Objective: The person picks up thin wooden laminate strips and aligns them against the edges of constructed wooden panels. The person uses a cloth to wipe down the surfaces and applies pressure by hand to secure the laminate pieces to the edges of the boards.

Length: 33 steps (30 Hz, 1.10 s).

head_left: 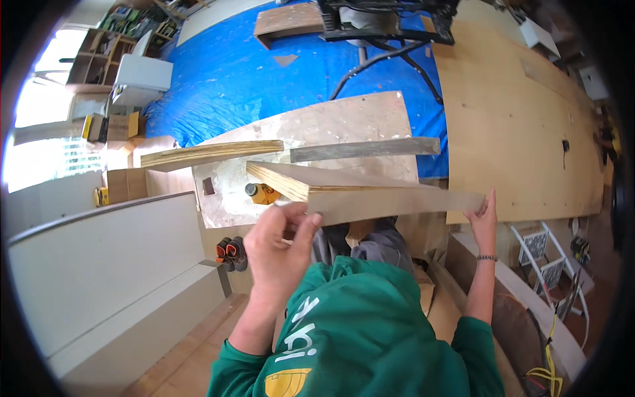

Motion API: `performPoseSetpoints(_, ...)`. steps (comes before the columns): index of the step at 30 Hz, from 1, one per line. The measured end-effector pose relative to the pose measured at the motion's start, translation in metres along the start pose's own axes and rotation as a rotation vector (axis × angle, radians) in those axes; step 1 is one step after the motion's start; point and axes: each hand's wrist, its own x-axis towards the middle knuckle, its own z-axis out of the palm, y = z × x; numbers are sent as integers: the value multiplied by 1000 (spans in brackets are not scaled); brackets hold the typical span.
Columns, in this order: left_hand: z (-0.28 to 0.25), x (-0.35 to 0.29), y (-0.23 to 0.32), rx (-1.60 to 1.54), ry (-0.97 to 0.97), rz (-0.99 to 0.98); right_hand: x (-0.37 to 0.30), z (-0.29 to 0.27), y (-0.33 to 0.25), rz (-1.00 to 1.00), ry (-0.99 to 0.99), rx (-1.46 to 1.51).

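Holding a grey-faced board level between two hands

Spanning the view from its centre toward 3 o'clock, the board sits in front of the person's green top, its layered plywood end turned toward 10 o'clock. The left hand, just off centre at 8 o'clock, is clamped on the board's near corner, thumb on the grey front face and fingers bent in behind. The right hand, out at 3 o'clock, is closed on the opposite end, one finger pointing up past it; a dark bracelet circles that wrist.

Near the board's layered end, at 9 o'clock, a yellow container with a dark cap is partly hidden by it. A plywood strip lies toward 10 o'clock and a grey strip toward 1 o'clock. Both lie beyond the board, with a pale, stained sheet reaching past them. Blue tarp spreads at 11 o'clock, a black folding stand stands at 1 o'clock, and dark shoes rest at 8 o'clock.
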Motion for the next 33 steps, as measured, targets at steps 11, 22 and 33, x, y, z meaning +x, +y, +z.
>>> performPoseSetpoints(11,35,-32,-18,-50,167,84,-6,-13,22,-49,-69,-527)
performPoseSetpoints(22,49,-27,-35,-128,361,51,14,7,49,19,-124,-460)
performPoseSetpoints(33,53,-19,-38,-163,387,64,28,9,65,49,-176,-401)
